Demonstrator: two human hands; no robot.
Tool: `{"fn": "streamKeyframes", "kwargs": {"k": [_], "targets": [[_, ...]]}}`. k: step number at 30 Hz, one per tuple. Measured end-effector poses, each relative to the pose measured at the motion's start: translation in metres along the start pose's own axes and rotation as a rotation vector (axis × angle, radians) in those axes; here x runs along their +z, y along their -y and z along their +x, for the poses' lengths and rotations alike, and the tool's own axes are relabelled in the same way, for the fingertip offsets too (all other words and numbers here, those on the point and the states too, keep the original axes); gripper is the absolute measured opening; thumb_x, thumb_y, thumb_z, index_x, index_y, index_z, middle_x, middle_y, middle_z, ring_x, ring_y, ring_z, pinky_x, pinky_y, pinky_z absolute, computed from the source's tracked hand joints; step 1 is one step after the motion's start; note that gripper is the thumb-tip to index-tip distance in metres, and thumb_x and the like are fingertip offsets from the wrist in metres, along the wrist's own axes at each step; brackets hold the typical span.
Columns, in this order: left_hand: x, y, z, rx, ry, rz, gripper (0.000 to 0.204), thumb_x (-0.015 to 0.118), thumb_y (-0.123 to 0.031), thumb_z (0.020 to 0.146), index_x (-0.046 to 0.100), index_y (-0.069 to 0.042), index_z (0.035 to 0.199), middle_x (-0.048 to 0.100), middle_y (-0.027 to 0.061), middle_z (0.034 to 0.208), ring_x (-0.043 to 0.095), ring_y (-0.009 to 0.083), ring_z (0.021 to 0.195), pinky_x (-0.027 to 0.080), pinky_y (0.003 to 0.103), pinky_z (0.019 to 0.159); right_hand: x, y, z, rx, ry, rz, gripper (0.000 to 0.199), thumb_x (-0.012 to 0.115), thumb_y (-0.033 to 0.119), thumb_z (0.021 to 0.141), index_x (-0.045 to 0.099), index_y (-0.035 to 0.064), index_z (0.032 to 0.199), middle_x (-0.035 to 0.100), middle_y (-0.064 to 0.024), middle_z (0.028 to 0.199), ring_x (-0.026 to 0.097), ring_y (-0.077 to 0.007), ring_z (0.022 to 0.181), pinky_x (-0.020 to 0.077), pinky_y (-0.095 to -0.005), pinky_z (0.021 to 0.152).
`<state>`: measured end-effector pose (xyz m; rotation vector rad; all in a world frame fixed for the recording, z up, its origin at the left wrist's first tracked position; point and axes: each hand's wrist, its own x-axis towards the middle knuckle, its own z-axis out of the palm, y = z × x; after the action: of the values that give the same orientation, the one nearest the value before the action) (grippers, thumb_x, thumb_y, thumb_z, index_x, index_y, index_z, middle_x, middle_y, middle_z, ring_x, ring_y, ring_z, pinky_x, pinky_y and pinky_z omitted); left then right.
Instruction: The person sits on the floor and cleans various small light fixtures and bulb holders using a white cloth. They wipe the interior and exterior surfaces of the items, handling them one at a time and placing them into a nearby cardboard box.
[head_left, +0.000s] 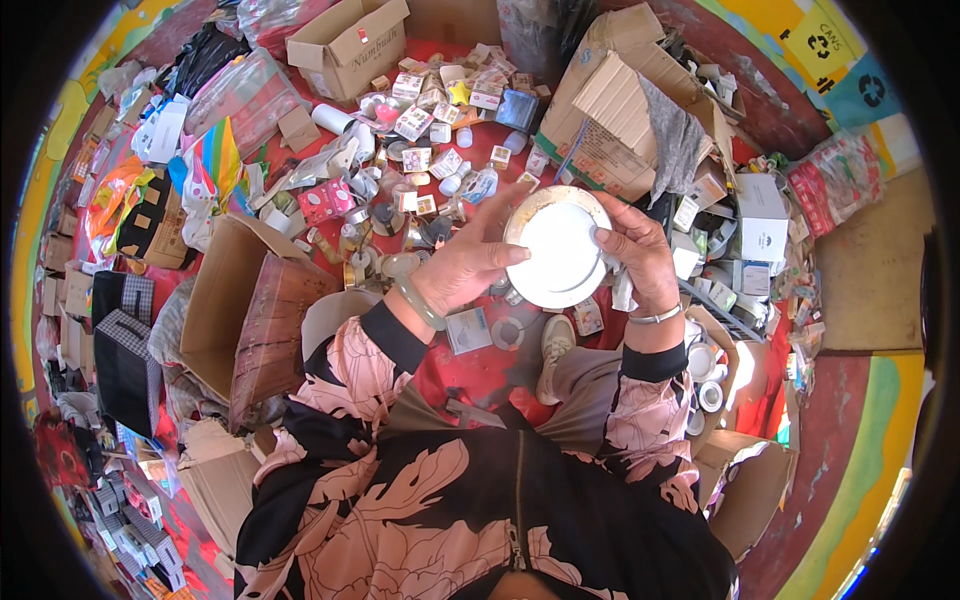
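A round, shallow white dish or lid (562, 252) with a worn beige rim is held up in front of me, its face glaring in the light. My left hand (465, 258) grips its left side, thumb on the face and fingers behind. On the opposite edge my right hand (642, 258) pinches it, thumb over the rim. I cannot tell whether it is a plate or a lid. Below it on the red floor lie a flat whitish packet (468, 331) and a grey ring (508, 334), near my shoe (556, 345).
Beyond my hands spreads a heap of small boxes (413, 122) and bottles. An open carton (252, 310) stands at left, another carton (350, 48) at the back. At right are a torn carton (610, 115), a crate (728, 322) of mixed packages and a white box (762, 215).
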<state>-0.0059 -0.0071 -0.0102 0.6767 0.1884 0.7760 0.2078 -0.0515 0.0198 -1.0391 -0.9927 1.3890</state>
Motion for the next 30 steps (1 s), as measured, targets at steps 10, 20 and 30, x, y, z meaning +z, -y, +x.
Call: {"fn": "streamKeyframes", "kwargs": {"k": [10, 20, 30], "targets": [[-0.005, 0.012, 0.001, -0.066, 0.014, -0.157, 0.082, 0.071, -0.014, 0.067, 0.024, -0.006, 0.135, 0.042, 0.0108, 0.126, 0.045, 0.0245, 0.116, 0.041, 0.038, 0.095, -0.008, -0.004, 0.01, -0.04, -0.323, -0.388, 0.033, 0.055, 0.012, 0.086, 0.054, 0.0006, 0.117, 0.062, -0.0054, 0.095, 0.058, -0.0108, 0.082, 0.0469, -0.0229, 0.073], [0.011, 0.007, 0.0, -0.011, 0.024, -0.002, 0.089, 0.074, -0.001, 0.06, 0.024, -0.007, 0.134, 0.04, 0.007, 0.126, 0.04, 0.0208, 0.119, 0.034, 0.035, 0.099, 0.022, -0.011, 0.013, -0.326, -0.44, -0.089, 0.026, 0.057, -0.008, 0.078, 0.059, 0.0017, 0.102, 0.06, -0.0005, 0.092, 0.054, -0.0056, 0.081, 0.0443, -0.0179, 0.071], [0.009, 0.008, -0.005, -0.023, -0.039, 0.251, 0.082, 0.072, -0.01, 0.065, 0.025, -0.007, 0.132, 0.043, 0.0038, 0.116, 0.046, 0.0133, 0.106, 0.041, 0.028, 0.087, 0.064, -0.015, 0.016, -0.675, -0.449, -0.628, 0.02, 0.065, -0.004, 0.069, 0.066, 0.0064, 0.086, 0.059, -0.0071, 0.087, 0.055, -0.0161, 0.081, 0.0454, -0.025, 0.071]]}}
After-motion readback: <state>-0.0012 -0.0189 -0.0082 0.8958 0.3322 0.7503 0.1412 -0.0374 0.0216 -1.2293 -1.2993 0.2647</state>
